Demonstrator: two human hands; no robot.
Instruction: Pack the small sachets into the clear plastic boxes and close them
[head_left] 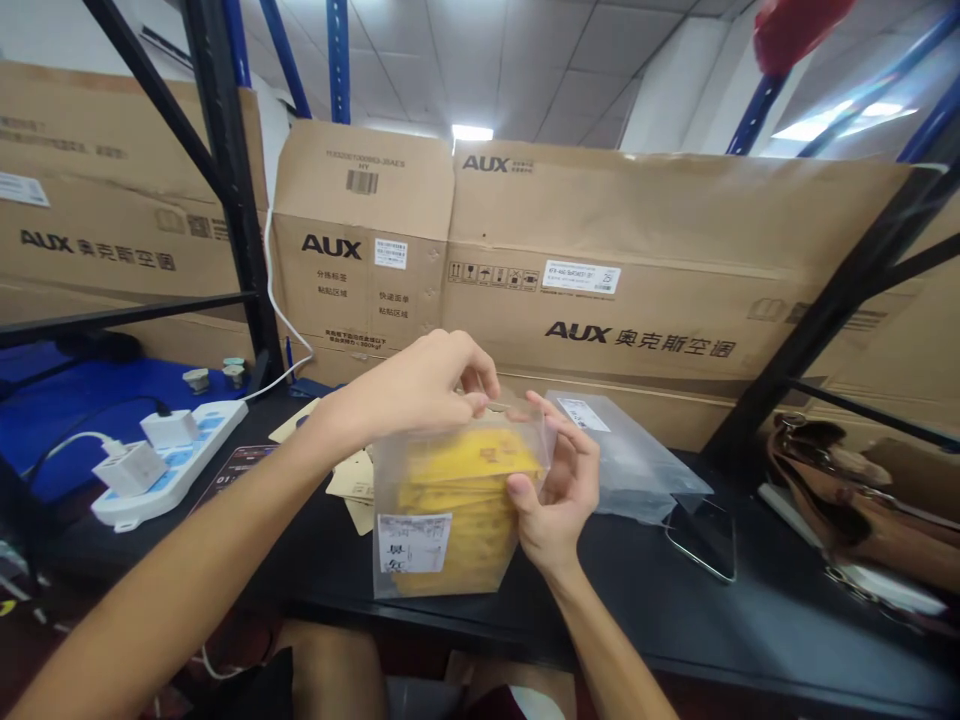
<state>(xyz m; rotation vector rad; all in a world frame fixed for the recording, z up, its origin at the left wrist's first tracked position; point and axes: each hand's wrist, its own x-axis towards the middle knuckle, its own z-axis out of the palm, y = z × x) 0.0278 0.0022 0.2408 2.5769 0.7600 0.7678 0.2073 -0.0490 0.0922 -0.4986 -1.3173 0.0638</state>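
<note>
Cardboard point(600, 230) printed with AUX lettering walls off the back, its left and right ends running out of view. Before it stretches a black desktop point(637, 600), whose near left part the left forearm covers. A brown bag point(862, 490) at the right is blurred and partly cut off. Translucent plastic bags point(630, 455) lie behind the right hand, their contents, if any, hard to make out. A white power strip point(225, 420) carries two chargers at the left. In the middle, just above the desk's front edge, stands a frosted pouch point(386, 480) filled with yellow packets point(457, 510), hazy through the plastic. The right hand point(559, 475) grasps its side, thumb in front, other fingers partly hidden. The left hand point(439, 375) bends over the open-looking top; whether its fingertips pinch anything, I cannot tell. A smartphone point(703, 540) lies dark beside the plastic bags. The pouch's white label point(416, 543) has small print too blurred to read.
</note>
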